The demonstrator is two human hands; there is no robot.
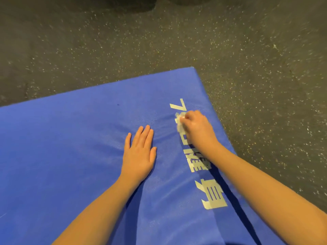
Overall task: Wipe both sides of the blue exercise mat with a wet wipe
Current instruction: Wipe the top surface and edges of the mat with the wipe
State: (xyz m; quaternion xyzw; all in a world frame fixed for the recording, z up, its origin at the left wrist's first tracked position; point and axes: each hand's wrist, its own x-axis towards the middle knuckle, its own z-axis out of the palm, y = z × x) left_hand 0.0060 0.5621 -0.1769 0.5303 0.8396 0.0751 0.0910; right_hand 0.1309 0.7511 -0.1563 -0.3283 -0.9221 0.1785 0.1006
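head view. blue exercise mat (79, 156) lying flat on a dark speckled floor (123, 50), filling the frame from 9 o'clock round to 5 o'clock, its far corner at about 1 o'clock. left hand (138, 154) resting palm down on the mat near centre, fingers straight and together, thumb spread to the side. right hand (196, 129) at 2 o'clock from the left hand, fingers curled round a crumpled white wet wipe (180, 121) and pressing it onto the mat, over the pale printed lettering (210, 193) near the right edge.
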